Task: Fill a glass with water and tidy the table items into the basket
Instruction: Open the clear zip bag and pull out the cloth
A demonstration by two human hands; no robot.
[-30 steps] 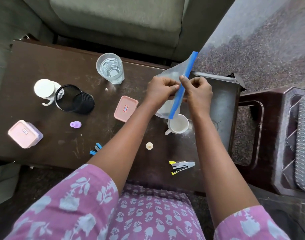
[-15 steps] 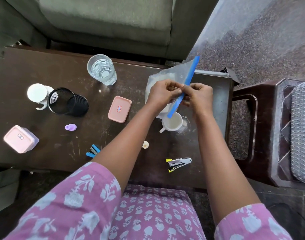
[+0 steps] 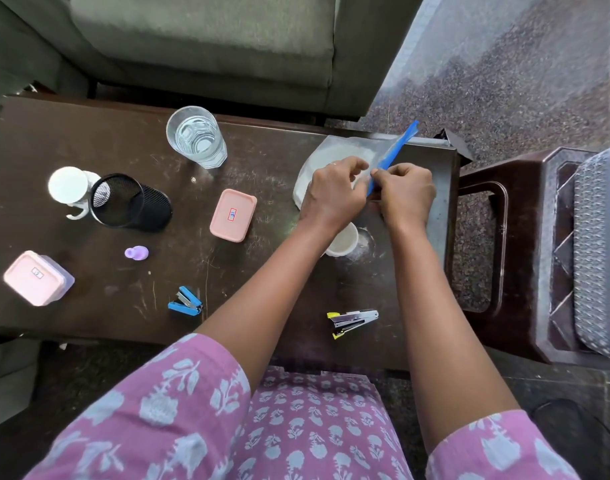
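Blue and stiff, the zip strip of a clear, limp bag was pinched by both hands, left and right, over the far right of the scratched dark counter. They seemed to be working the seal, a tidying step. The faceted glass, far centre, held water. Next, the bag would need carrying right to the grey embossed basket, well apart. A round white cup sat beneath the left wrist, and a steel stapler lay nearer.

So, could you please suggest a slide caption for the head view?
Left hand and right hand grip a clear bag with a blue zip strip beside a white cup, water glass beyond.
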